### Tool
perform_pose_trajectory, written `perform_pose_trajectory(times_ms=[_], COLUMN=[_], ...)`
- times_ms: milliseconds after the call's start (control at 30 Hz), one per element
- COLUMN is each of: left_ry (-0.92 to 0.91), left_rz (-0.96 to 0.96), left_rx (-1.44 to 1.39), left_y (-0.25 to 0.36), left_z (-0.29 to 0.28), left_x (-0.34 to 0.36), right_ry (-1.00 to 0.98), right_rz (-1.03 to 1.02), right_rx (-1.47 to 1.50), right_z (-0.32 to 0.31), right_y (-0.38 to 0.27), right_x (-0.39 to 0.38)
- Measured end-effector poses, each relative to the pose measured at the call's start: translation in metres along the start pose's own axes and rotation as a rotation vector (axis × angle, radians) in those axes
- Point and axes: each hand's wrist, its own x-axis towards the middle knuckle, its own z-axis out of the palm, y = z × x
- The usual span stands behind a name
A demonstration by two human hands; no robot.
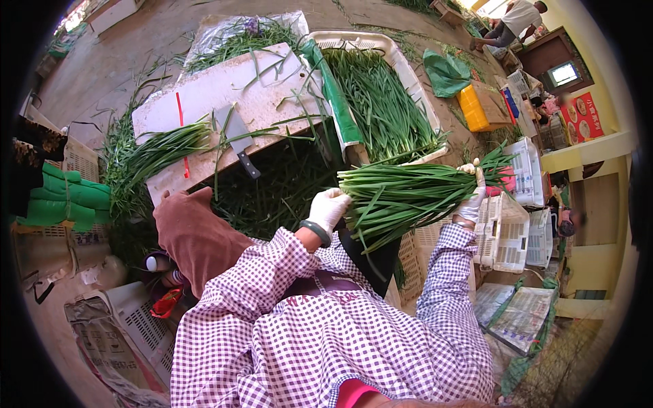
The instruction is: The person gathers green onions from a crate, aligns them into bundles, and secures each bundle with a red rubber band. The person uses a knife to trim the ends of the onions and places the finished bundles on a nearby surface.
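Observation:
My right hand [471, 196], in a white glove, is closed around a large bunch of garlic chives [408, 197] near its right end. The bunch lies sideways in the air, its green stalks fanning out to the left. At that left end my gloved left hand [328, 209] has its fingers pinched together, right beside the stalk ends; what is between them is too small to make out. On the white board [272, 71] ahead lie a cleaver [235, 132] with a black handle and a smaller bunch of chives [170, 146]. Two red strips [181, 109] lie by that bunch.
A white crate [408, 61] packed with chives stands beyond the held bunch, a green sheet [333, 88] along its left side. Loose leaves fill the dark gap below the board. White crates [503, 231] stand at right, a brown cloth [204, 238] at left. Another person [517, 24] bends far right.

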Motion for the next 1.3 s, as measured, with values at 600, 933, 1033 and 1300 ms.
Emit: perform_pose_trajectory(times_ms=[600, 933, 1033, 1300], left_ry=[0.057, -0.097, 0.126, -0.085], left_rz=[1.051, 0.387, 0.743, 0.143], left_rx=[0.771, 1.541, 1.078, -0.119], left_y=[0.035, 0.032, 0.032, 0.011], left_z=[-0.002, -0.132, -0.099, -0.009], left_x=[-0.014, -0.014, -0.020, 0.006], right_ry=[-0.072, 0.007, -0.013, -0.008], right_rz=[0.053, 0.013, 0.013, 0.030], right_rx=[0.065, 0.055, 0.067, 0.084], right_z=[0.000, 0.013, 0.018, 0.026], right_y=[0.004, 0.004, 0.005, 0.008], right_x=[-0.001, -0.007, -0.012, -0.009])
